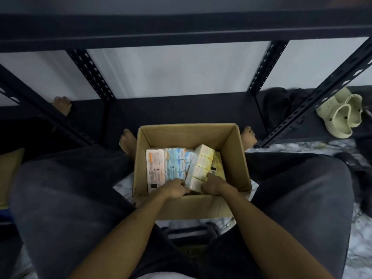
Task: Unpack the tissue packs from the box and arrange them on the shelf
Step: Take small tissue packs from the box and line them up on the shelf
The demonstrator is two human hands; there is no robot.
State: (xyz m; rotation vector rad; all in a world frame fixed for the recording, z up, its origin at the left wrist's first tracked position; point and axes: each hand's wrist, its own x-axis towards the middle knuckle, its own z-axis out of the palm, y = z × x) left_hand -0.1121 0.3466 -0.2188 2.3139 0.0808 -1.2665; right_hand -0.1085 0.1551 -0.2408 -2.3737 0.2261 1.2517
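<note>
Open cardboard box sits on the floor between the knees, close to the black shelf, presumably for short transfers. Left hand and right hand clasp the near end of a yellow tissue pack, one per side; pack tilts up, likely to clear the pink pack and blue pack lying flat.

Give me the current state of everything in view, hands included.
Cardboard box: open, on the floor, still holding packs.
Yellow tissue pack: tilted up, gripped at its near end.
Blue tissue packs: lying flat in box.
Left hand: on yellow pack.
Right hand: on yellow pack.
Bottom shelf: bare ahead.
</note>
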